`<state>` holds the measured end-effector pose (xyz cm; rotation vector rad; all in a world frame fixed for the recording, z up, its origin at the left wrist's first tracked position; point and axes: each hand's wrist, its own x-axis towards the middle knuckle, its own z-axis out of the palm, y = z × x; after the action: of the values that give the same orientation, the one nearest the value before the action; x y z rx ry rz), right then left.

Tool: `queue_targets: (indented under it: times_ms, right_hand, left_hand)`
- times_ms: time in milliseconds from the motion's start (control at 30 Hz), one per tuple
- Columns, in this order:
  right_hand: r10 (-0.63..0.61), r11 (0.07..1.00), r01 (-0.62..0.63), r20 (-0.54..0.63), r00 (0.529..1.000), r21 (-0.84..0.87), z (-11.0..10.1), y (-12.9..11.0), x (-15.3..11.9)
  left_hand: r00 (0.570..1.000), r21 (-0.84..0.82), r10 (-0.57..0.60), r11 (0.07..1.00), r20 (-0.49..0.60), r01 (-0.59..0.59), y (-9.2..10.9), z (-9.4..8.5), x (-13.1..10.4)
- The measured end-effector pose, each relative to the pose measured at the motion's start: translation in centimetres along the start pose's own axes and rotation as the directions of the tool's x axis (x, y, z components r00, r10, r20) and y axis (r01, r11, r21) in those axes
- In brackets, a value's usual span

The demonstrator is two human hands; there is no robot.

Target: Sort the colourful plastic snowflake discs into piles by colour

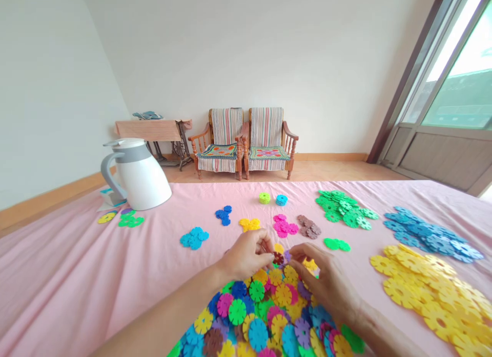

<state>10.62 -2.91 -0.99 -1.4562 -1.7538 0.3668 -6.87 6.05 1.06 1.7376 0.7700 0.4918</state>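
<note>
Over the front of the table lies a large mixed heap of notched plastic snowflake discs [258,334] in many colours. My left hand [246,252] is at the heap's far edge, thumb and fingers pinched at a dark brown snowflake disc [278,258]. Facing it from the right, my right hand [325,275] has its thumb and index finger curled around the edge of a purple snowflake disc [287,255]. The two discs sit close together between my hands. Just beyond my fingers is a small yellow group of discs [249,224].
A white jug [144,177] with a grey handle stands at the left. Sorted piles of green [342,208], blue [430,234] and yellow discs [438,290] spread along the right. Smaller pink [284,227], brown [308,227] and light blue groups [194,237] dot the pink cloth [115,275].
</note>
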Motion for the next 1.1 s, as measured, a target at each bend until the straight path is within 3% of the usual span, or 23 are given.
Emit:
queue_targets:
  times_ms: [100, 167, 267, 400, 433, 567, 667, 767, 933, 1100]
  right_hand:
    - [0.049, 0.995, -0.052, 0.034, 0.998, 0.090, 0.4, -0.8, 0.0]
    - [0.070, 0.992, -0.074, 0.040, 0.997, 0.103, 0.5, -0.7, 0.1]
    - [0.130, 0.991, -0.127, -0.063, 0.990, 0.047, 0.0, 0.6, 0.4]
    - [0.216, 0.974, -0.225, -0.185, 0.959, -0.027, -1.3, 3.2, 1.4]
    - [0.232, 0.970, -0.241, -0.189, 0.954, -0.030, -1.5, 3.9, 1.8]
    - [0.287, 0.955, -0.297, -0.220, 0.932, -0.015, -1.5, 5.7, 3.6]
    - [0.316, 0.941, -0.336, -0.286, 0.904, -0.023, -1.2, 6.3, 4.2]
    - [0.312, 0.935, -0.350, -0.325, 0.893, -0.064, -0.9, 6.7, 3.5]
    - [0.279, 0.945, -0.317, -0.303, 0.911, -0.084, -0.9, 6.6, 1.2]
    - [0.223, 0.958, -0.257, -0.233, 0.947, -0.130, -1.1, 5.8, 0.5]
  left_hand:
    - [1.000, -0.052, 0.017, 0.999, 0.027, -0.015, 0.4, 1.6, 0.0]
    - [1.000, 0.001, 0.022, 1.000, -0.004, -0.022, 0.5, 1.6, -0.5]
    - [0.991, 0.249, 0.064, 0.968, -0.119, -0.033, 0.7, 0.2, -2.3]
    - [0.973, 0.460, 0.159, 0.885, -0.167, -0.066, 0.2, -2.5, -6.2]
    - [0.960, 0.495, 0.187, 0.867, -0.208, -0.062, -0.1, -3.0, -7.1]
    - [0.836, 0.633, 0.364, 0.774, -0.412, -0.025, -2.7, -4.4, -10.0]
    - [0.760, 0.678, 0.450, 0.735, -0.470, -0.015, -4.5, -5.0, -11.3]
    - [0.713, 0.698, 0.481, 0.716, -0.510, 0.017, -5.5, -5.8, -12.4]
    - [0.708, 0.701, 0.449, 0.708, -0.545, 0.091, -6.0, -7.1, -14.4]
    - [0.775, 0.723, 0.395, 0.682, -0.493, 0.112, -6.3, -7.4, -14.9]
